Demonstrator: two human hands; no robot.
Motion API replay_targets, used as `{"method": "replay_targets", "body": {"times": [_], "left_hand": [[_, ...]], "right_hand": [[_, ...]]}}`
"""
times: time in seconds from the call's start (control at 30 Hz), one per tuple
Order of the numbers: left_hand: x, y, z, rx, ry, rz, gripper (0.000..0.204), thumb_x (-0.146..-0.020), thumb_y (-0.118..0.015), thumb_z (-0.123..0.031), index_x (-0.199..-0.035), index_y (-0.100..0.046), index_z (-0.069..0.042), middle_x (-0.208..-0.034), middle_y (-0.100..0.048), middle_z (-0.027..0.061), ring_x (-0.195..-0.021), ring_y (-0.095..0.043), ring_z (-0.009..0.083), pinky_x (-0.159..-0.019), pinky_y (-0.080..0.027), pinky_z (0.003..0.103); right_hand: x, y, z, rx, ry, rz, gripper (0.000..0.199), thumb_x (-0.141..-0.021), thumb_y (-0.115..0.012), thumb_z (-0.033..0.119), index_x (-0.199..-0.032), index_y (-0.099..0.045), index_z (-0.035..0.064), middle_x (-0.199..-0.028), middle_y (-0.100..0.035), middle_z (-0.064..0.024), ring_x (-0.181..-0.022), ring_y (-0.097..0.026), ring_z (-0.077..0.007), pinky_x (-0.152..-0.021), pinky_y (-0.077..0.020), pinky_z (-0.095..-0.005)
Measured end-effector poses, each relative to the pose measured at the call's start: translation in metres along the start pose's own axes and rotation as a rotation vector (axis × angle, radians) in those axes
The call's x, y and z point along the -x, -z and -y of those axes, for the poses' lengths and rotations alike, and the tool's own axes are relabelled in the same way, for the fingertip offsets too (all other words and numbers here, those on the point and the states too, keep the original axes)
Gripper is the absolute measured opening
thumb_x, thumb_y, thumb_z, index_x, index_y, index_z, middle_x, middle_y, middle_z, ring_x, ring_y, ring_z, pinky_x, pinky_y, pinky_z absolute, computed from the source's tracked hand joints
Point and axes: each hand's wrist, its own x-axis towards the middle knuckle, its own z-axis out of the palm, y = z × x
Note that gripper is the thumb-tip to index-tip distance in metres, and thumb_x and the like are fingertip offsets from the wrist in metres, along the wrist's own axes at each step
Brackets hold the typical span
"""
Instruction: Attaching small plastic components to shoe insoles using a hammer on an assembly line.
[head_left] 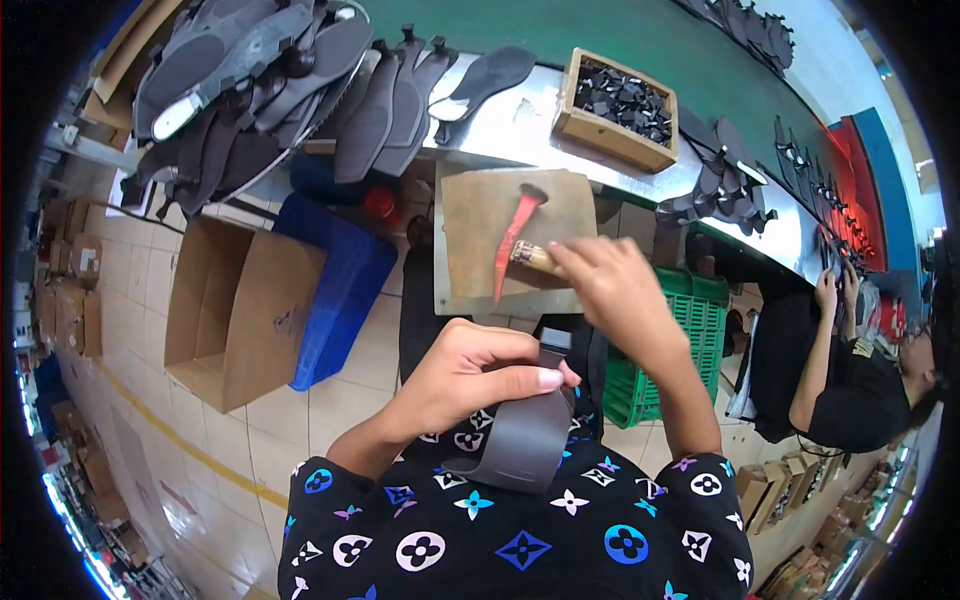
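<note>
My left hand (468, 375) is closed on a dark grey shoe sole (528, 440), which it holds close to my shirt. The sole's broad end curves down toward me, and a small block-like heel (555, 342) sticks up past my thumb. My right hand (612, 288) grips the short wooden handle of a hammer (522, 222). The hammer has a long red head with a dark, flared face at the far end and a narrow tip at the near end. Its head is over a brown board (470, 230) on a small work stand; whether it touches the board I cannot tell.
A wooden box (590, 125) of small black pieces stands on the metal-edged bench. Piled soles (250, 70) lie to its left, more soles (715, 180) to its right. Cardboard (240, 320) and blue boxes (350, 300) stand left, a green crate (690, 330) right. Another person (855, 390) works at far right.
</note>
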Motion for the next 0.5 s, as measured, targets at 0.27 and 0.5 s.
{"method": "replay_targets", "body": {"times": [0.27,0.5], "left_hand": [[0.006,-0.002,-0.007,0.124,0.075,0.238,0.023,-0.092,-0.073,-0.020,-0.104,-0.077,-0.001,-0.082,-0.073,0.0049,-0.079,-0.062,0.0053,-0.072,-0.048,0.023],[0.003,-0.002,-0.012,-0.004,-0.012,0.421,0.019,-0.086,-0.077,-0.015,-0.088,-0.075,0.003,-0.069,-0.066,0.0110,-0.061,-0.062,0.0183,-0.056,-0.043,0.031]], "right_hand": [[-0.008,0.057,0.011,-0.979,0.510,0.233,0.037,-0.086,-0.077,0.025,-0.104,-0.068,-0.0069,-0.094,-0.069,-0.0173,-0.083,-0.068,-0.0319,-0.072,-0.0551,-0.0377],[-0.012,0.068,0.019,-1.039,0.668,0.275,0.028,-0.086,-0.076,0.017,-0.091,-0.068,-0.0091,-0.078,-0.065,-0.0155,-0.063,-0.060,-0.0270,-0.054,-0.0482,-0.0338]]}}
